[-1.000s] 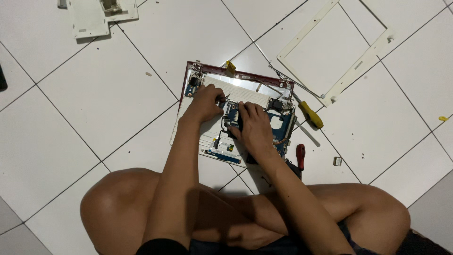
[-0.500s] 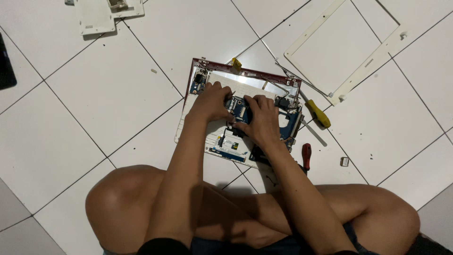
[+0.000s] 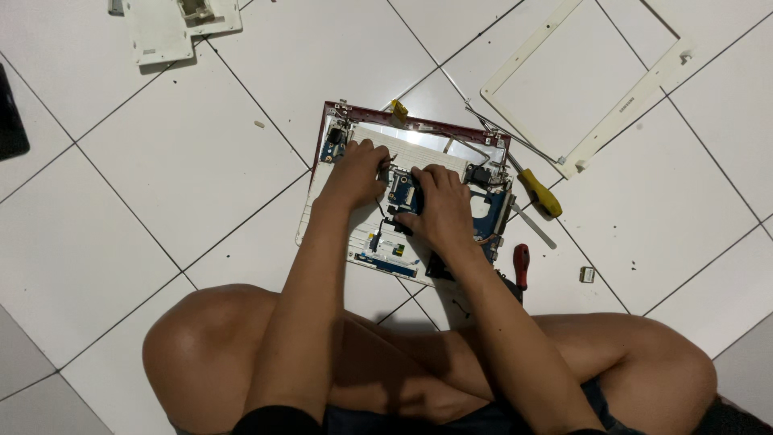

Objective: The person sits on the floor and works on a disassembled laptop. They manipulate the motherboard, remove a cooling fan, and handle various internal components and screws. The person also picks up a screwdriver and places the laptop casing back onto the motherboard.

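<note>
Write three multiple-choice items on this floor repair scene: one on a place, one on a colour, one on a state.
1. Where does the yellow-handled screwdriver lie?
A. right of the opened laptop base
B. on the white cover panel
C. inside the white screen bezel

2. What colour is the handle of the screwdriver nearest the person's knee?
A. green
B. red
C. blue

3. How are the left hand and right hand placed?
A. both lifted clear
B. one holds a screwdriver
C. both on the blue circuit board

Answers: 1 A, it rests on the tile past the base's right edge. 2 B, the handle shows red. 3 C, both hands press on the laptop's insides.
</note>
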